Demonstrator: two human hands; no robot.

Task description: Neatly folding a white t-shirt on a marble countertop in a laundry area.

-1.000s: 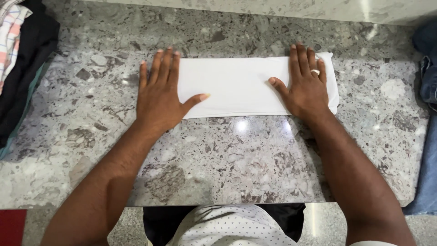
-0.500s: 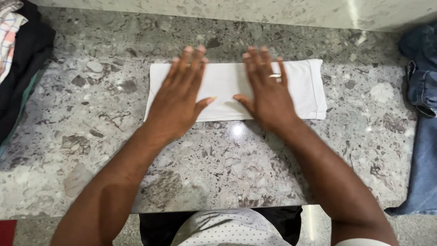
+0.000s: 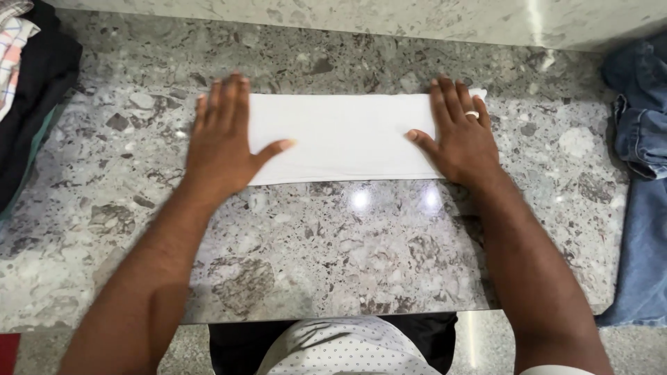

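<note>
white folded cloth [image 3: 344,139] lay flat at the desk's [image 3: 333,236] 12 o'clock; our left hand [image 3: 221,142] and right hand [image 3: 458,135], both spread flat, pinned its ends. we judged uneven pressure might skew the fold.

Smooth matt white cloth [image 3: 344,135] lies on glossy speckled grey stone counter [image 3: 333,243]; blue denim [image 3: 643,139] beside.

White folded cloth [image 3: 344,135], a long flat strip across the marble counter [image 3: 313,250]
</note>
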